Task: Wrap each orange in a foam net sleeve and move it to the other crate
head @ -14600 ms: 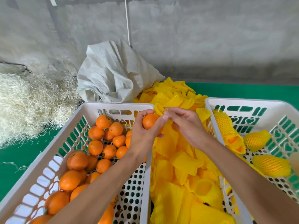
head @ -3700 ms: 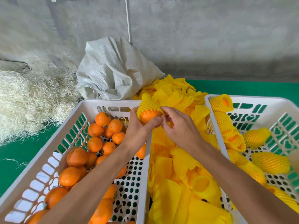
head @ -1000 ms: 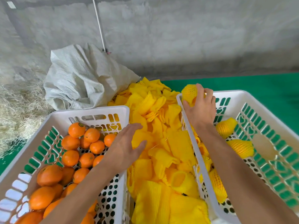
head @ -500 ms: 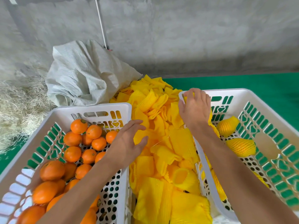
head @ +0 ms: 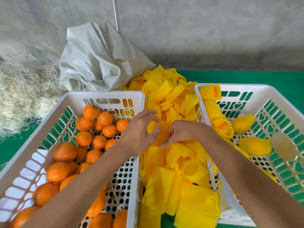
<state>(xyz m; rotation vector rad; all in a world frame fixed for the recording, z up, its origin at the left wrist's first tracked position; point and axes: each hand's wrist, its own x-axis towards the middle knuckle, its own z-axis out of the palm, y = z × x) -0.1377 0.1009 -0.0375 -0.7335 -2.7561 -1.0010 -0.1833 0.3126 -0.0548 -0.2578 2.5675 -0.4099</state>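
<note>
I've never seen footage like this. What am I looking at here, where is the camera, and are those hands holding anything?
There is no machine here: a person works with bare hands, and the single camera sits on their head, looking forward and down. That is why you see two forearms reaching away from you.

On the green surface stand two white crates. The left crate holds bare oranges. The right crate holds oranges already wrapped in yellow foam net. Between the crates lies a pile of empty sleeves. Behind are a pale sack and a heap of straw-like fibre.

The left hand hovers with fingers spread, holding nothing. The right hand reaches into the pile beside it; whether it has pinched a sleeve is too blurred to tell.
</note>
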